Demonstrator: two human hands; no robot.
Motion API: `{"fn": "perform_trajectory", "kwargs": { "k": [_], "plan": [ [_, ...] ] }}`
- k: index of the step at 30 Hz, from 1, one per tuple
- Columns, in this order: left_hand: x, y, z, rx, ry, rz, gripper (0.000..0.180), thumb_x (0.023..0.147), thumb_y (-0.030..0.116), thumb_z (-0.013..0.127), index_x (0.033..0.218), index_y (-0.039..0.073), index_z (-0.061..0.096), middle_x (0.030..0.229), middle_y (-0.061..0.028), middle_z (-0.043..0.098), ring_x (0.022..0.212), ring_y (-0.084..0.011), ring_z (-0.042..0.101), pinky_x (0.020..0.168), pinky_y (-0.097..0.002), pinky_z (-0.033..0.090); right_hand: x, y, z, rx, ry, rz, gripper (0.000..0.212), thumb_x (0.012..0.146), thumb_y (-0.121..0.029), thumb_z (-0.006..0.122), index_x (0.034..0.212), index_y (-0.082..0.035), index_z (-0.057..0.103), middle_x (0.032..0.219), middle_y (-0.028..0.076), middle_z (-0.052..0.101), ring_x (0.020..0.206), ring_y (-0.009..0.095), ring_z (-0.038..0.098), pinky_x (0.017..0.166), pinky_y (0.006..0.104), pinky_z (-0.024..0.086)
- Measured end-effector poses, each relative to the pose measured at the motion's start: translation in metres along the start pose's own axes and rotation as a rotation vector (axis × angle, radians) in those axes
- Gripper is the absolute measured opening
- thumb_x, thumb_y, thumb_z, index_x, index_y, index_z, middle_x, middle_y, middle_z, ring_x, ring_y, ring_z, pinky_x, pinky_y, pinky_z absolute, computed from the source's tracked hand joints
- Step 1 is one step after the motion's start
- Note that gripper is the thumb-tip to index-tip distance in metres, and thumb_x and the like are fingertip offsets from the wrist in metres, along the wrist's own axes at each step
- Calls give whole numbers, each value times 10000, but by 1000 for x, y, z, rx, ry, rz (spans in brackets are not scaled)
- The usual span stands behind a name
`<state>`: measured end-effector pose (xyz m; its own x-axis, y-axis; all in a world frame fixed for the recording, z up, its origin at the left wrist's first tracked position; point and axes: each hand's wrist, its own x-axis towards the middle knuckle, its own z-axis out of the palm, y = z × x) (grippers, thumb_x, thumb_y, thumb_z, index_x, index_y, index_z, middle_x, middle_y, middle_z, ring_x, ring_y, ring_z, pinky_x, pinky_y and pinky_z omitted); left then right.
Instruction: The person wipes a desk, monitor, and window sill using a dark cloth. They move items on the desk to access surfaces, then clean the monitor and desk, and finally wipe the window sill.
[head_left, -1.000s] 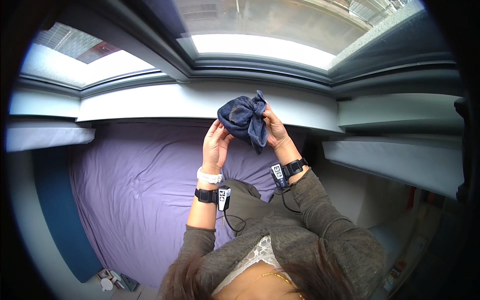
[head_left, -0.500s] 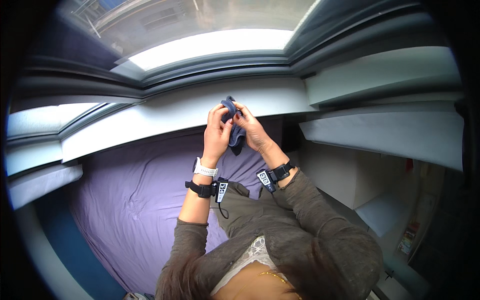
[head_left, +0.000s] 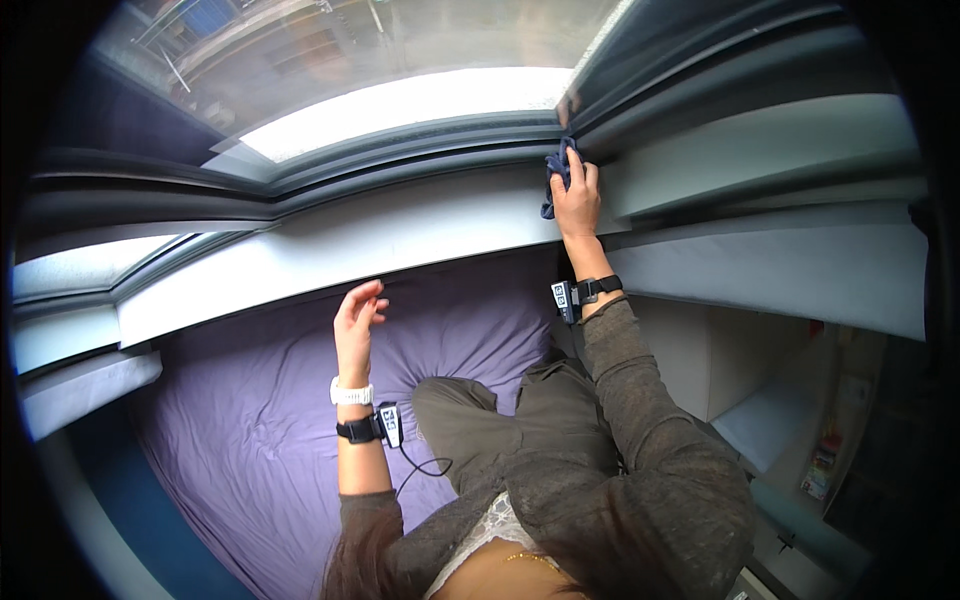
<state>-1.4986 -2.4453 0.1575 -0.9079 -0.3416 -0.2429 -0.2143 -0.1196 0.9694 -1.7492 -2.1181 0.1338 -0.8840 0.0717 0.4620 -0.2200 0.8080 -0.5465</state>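
My right hand (head_left: 577, 200) reaches forward to the right end of the window sill and presses a crumpled dark blue cloth (head_left: 556, 172) against the lower corner of the window frame (head_left: 500, 145). Part of the cloth hangs down beside my fingers, over the white sill (head_left: 400, 228). My left hand (head_left: 358, 308) hovers over the purple bed sheet, short of the sill's near edge. Its fingers are loosely curled and apart, with nothing in them.
Beneath me a purple sheet (head_left: 270, 410) covers the bed. Glass panes (head_left: 400, 60) rise behind the sill. A pale grey padded panel (head_left: 770, 255) juts out at the right, and another grey pad (head_left: 90, 390) sits at the left. Right of the bed stands a pale cabinet (head_left: 670, 350).
Both hands held the cloth together over the sill. The left has let go and drawn back toward me, left; the right has carried the cloth rightward and forward to the frame corner.
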Motion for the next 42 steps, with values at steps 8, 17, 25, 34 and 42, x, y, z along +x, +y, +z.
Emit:
{"fn": "perform_trajectory", "kwargs": {
  "k": [8,17,25,34,42],
  "plan": [
    [-64,-50,-64,-181,233,-152,230,974,103,584,1183,37,656,1014,-43,689,832,-86,622,707,-214,497,-31,-112,70,-13,100,148,470,882,-239,619,1308,-52,551,1064,157,520,897,384,633,755,484,538],
    [-121,-75,-150,-274,438,-168,230,962,103,592,1172,34,655,1011,-54,687,843,-104,629,722,-229,499,-112,-352,167,58,-30,-159,391,738,-259,765,1076,-173,589,977,76,541,772,291,657,606,419,555],
    [-158,-106,-194,-231,621,-184,209,962,103,590,1151,44,658,991,-51,678,832,-104,625,699,-227,500,-103,-378,166,540,-181,96,224,898,-196,600,1062,-53,651,977,111,662,820,285,666,718,392,516],
    [-132,-76,-157,-207,411,-174,230,955,88,590,1169,21,643,1021,-70,672,839,-107,628,693,-213,512,-69,-325,84,927,-398,-267,385,795,-229,661,1158,-102,645,1160,160,656,1055,366,633,905,391,511],
    [-110,-60,-118,-129,272,-358,204,974,79,560,1152,28,646,997,-56,688,827,-97,636,672,-201,499,-30,-75,-23,-156,-96,34,427,819,-160,684,1241,-166,620,1099,95,589,969,347,616,786,443,521]
  ]
}}
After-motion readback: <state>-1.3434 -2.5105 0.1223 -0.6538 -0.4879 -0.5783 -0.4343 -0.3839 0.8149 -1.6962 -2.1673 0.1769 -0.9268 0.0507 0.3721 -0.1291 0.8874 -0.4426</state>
